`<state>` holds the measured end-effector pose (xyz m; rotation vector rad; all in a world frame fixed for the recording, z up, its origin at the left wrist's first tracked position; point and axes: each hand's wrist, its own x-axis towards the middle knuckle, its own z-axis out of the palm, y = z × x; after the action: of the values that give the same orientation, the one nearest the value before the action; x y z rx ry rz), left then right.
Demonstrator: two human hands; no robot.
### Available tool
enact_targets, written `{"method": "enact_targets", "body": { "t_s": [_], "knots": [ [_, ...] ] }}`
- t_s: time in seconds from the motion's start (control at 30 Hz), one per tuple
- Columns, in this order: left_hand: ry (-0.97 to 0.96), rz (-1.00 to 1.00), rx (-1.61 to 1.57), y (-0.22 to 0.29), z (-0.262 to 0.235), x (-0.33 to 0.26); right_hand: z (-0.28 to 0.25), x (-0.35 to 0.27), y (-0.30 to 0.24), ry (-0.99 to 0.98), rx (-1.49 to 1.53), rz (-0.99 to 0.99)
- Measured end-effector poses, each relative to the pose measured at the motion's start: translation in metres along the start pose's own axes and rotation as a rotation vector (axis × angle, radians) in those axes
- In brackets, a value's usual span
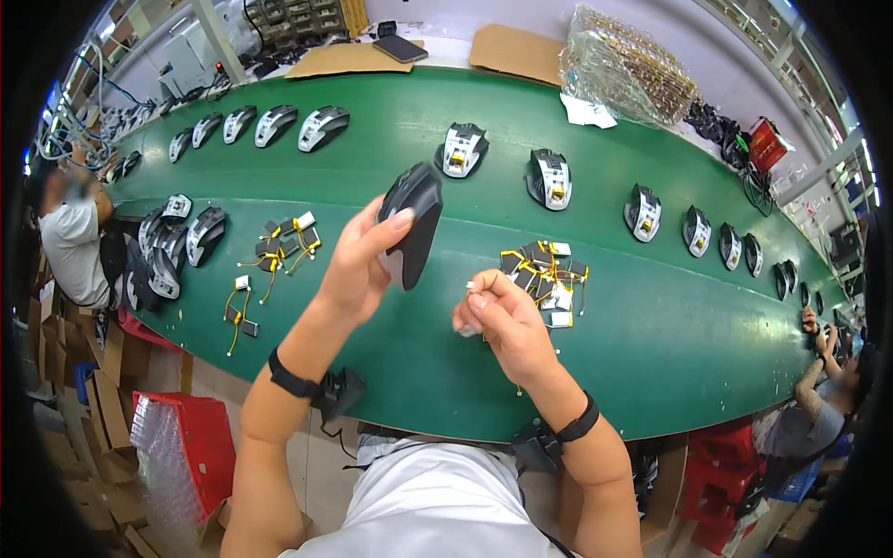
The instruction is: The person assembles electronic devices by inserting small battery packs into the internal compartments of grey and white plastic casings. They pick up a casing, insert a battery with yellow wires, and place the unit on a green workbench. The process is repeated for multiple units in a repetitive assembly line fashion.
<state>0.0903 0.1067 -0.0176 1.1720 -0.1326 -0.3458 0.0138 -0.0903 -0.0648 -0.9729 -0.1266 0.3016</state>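
My left hand [358, 265] is wrapped round a black computer mouse [412, 219] and holds it tilted above the green bench. To its right, my right hand [502, 321] is closed in a pinch; a tiny white bit [470, 286] shows at the fingertips, too small to name. Just beyond that hand lies a pile of small battery packs [535, 270] with yellow wires. More battery packs [279, 246] are scattered to the left of my left hand. Beside them, at the bench's left, several mouse shells [166, 246] are heaped together.
Opened mice [552, 179] stand in a spaced row along the green bench [372, 167]. Cardboard sheets [349, 58], a phone [400, 48] and a plastic-wrapped bundle [628, 65] lie on the back ledge. Co-workers sit at both ends; a red crate [200, 446] stands below left.
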Motion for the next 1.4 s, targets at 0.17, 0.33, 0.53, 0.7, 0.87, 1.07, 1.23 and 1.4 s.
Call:
{"method": "enact_targets", "body": {
  "t_s": [0.17, 0.33, 0.53, 0.7, 0.87, 1.07, 1.23, 1.4],
  "knots": [
    [0.057, -0.064, -0.36, -0.04, -0.015, -0.006, 0.01, 0.002, -0.001, 0.117, -0.208, -0.004],
    [0.011, -0.079, -0.331, -0.049, -0.014, -0.015, 0.014, 0.0, 0.0, 0.157, -0.328, -0.126],
    [-0.068, -0.015, -0.31, -0.048, -0.006, -0.017, 0.013, -0.002, -0.002, 0.27, -0.502, -0.125],
    [-0.156, -0.072, -0.37, -0.054, -0.006, -0.019, 0.015, 0.001, -0.002, 0.311, -1.104, -0.513],
    [-0.041, -0.152, -0.324, -0.058, -0.009, -0.015, 0.019, 0.005, 0.0, 0.165, -1.435, -0.744],
    [-0.015, -0.239, -0.312, -0.058, -0.009, -0.014, 0.019, 0.005, 0.001, 0.074, -1.544, -0.762],
    [0.025, -0.289, -0.276, -0.059, -0.008, -0.014, 0.018, 0.003, 0.003, 0.046, -1.597, -0.768],
    [0.074, -0.301, -0.199, -0.063, -0.004, -0.015, 0.017, -0.001, 0.007, 0.062, -1.723, -0.794]
  ]
}}
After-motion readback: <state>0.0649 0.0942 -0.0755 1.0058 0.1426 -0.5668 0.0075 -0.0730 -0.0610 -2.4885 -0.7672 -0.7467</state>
